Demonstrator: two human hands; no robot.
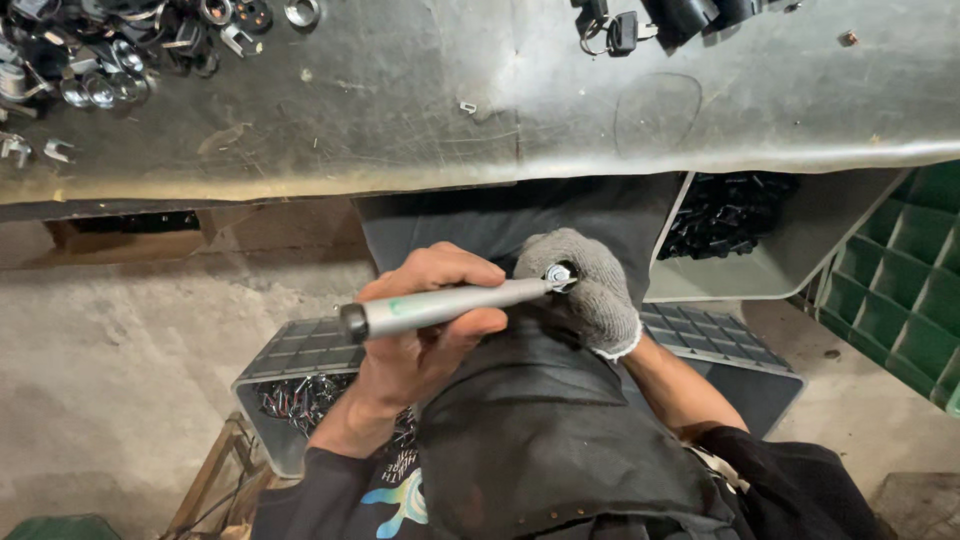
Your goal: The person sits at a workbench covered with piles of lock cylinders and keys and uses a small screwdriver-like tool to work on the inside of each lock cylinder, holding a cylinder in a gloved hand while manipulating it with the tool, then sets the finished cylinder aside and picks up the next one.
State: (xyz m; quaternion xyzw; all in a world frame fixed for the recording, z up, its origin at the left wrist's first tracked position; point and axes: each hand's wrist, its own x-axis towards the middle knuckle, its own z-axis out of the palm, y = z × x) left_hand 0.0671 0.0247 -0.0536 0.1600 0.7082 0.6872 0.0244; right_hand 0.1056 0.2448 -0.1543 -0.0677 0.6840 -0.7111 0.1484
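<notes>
So at this point the person's bare left hand [420, 330] was wrapped tight around a long grey metal driver with a black end cap [440, 306], held pretty much level across the lap. The tip of it was seated right on a small shiny metal fitting with a hex-looking head [558, 275], which the right hand in a speckled grey knit glove [590, 290] had fully closed around, fingers curled so you only saw the top of the part poking out. Both hands sat just below the edge of the worn grey workbench [560, 120], over a dark apron [540, 420].

As for progress, my read was mid-fastening on this one piece: tool engaged, part gripped, not set down. Can't tell from one shot how snug it was.

Bigger picture, the grey plastic crate on the left by the knee [290, 400] had a heap of shiny metal bits in it, and the pale bin on the right under the bench [790, 250] held a pile of black parts. More loose metal rings and clips were scattered on the bench's far left corner [110, 60]. Which pile was finished and which was waiting, honestly couldn't tell, but plenty of pieces were sitting around either way.
</notes>
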